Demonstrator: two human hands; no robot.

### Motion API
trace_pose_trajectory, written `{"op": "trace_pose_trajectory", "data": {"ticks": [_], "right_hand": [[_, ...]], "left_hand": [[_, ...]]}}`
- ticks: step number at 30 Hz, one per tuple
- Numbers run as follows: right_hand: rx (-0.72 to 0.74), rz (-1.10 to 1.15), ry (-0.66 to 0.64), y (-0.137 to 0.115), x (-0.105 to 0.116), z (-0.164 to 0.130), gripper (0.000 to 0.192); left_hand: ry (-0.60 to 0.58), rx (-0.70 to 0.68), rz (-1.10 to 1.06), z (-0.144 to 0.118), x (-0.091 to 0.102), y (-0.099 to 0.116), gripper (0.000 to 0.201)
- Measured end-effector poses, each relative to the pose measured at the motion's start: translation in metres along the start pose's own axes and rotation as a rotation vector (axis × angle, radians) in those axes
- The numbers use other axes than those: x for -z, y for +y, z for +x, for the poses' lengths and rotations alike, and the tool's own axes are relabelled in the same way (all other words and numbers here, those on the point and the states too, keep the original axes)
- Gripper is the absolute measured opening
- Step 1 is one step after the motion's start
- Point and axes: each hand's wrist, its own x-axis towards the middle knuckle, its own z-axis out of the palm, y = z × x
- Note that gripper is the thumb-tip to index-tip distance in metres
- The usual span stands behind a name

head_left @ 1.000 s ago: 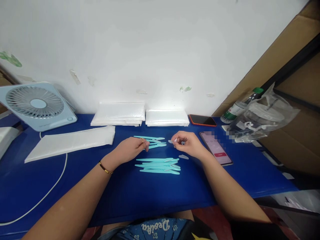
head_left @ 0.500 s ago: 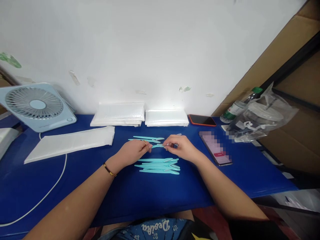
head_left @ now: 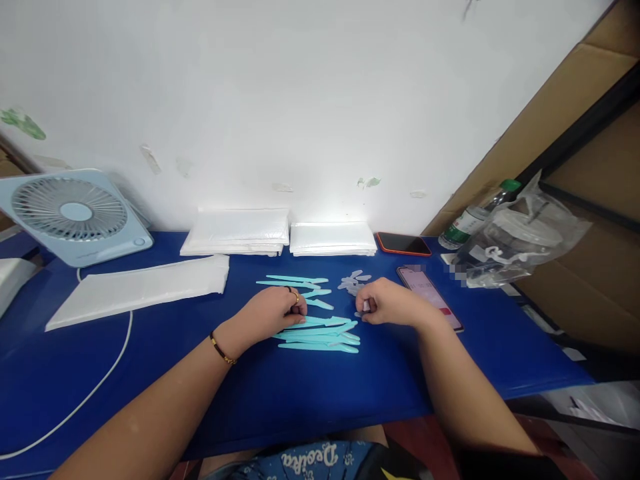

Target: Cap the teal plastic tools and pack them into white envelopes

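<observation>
Turquoise eyebrow razors lie on the blue table in two groups. The nearer pile [head_left: 320,337] has several razors, blade ends to the right. My left hand [head_left: 273,311] is closed on the handle of its uppermost razor [head_left: 327,321]. Farther back lie several more razors [head_left: 295,277], partly hidden by that hand. Small translucent blade caps [head_left: 353,280] form a loose heap right of them. My right hand [head_left: 387,303] is at the heap's near edge, thumb and finger pinched on what looks like one cap [head_left: 367,305].
White padded envelopes are stacked by the wall, in a left stack [head_left: 240,230] and a right stack [head_left: 333,238]. One long white envelope [head_left: 145,288] lies left. Two phones [head_left: 404,243], a bottle [head_left: 467,223] and a bagged cup [head_left: 520,240] stand right; a fan [head_left: 75,213] is far left.
The razor held between both hands now lies with the farther group. My left hand has come down onto the nearer pile; my right hand has moved right, uncovering the heap of caps.
</observation>
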Motion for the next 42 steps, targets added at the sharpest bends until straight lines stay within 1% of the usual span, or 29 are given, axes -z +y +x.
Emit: {"op": "trace_pose_trajectory", "data": {"ticks": [4,8,13,18,21,23,25,27,28,30,32,34,38,42], "right_hand": [[0.098,-0.015,0.07,-0.003,-0.007,0.008,0.019],[0.172,-0.003,0.085,-0.006,-0.011,0.013,0.023],[0.18,0.02,0.139,-0.008,-0.014,0.015,0.02],[0.272,0.109,0.157,-0.014,-0.019,0.019,0.018],[0.291,0.113,0.171,-0.019,-0.024,0.026,0.016],[0.282,0.097,0.195,-0.02,-0.025,0.029,0.015],[0.249,0.075,0.249,-0.017,-0.022,0.028,0.014],[0.185,0.054,0.33,-0.01,-0.014,0.023,0.015],[0.144,0.04,0.368,-0.005,-0.009,0.019,0.015],[0.066,0.0,0.399,0.004,0.001,0.011,0.014],[0.012,-0.04,0.364,0.011,0.007,0.005,0.012],[-0.011,-0.071,0.311,0.015,0.008,0.004,0.008],[-0.023,-0.102,0.25,0.018,0.0,0.01,0.005],[-0.034,0.004,0.156,0.015,-0.006,0.012,0.005]], "left_hand": [[0.04,0.004,0.063,0.001,-0.001,-0.005,0.016],[0.074,-0.011,0.133,0.002,-0.002,-0.007,0.022],[0.092,-0.021,0.163,0.003,-0.004,-0.007,0.022],[0.101,-0.03,0.147,0.004,-0.006,-0.007,0.024],[0.097,-0.033,0.143,0.006,-0.007,-0.008,0.024],[0.101,-0.012,0.153,0.006,-0.007,-0.008,0.023],[0.149,0.023,0.172,0.006,-0.006,-0.007,0.019],[0.201,0.041,0.176,0.005,-0.005,-0.004,0.015],[0.207,0.037,0.168,0.004,-0.004,-0.003,0.015],[0.159,0.013,0.142,0.003,-0.003,0.001,0.017],[0.087,0.0,0.121,0.002,-0.003,0.003,0.017],[0.048,0.018,0.117,0.002,-0.003,0.005,0.014],[0.045,0.098,0.094,0.003,-0.002,0.007,0.013],[0.05,0.173,0.067,0.003,-0.001,0.008,0.017]]}}
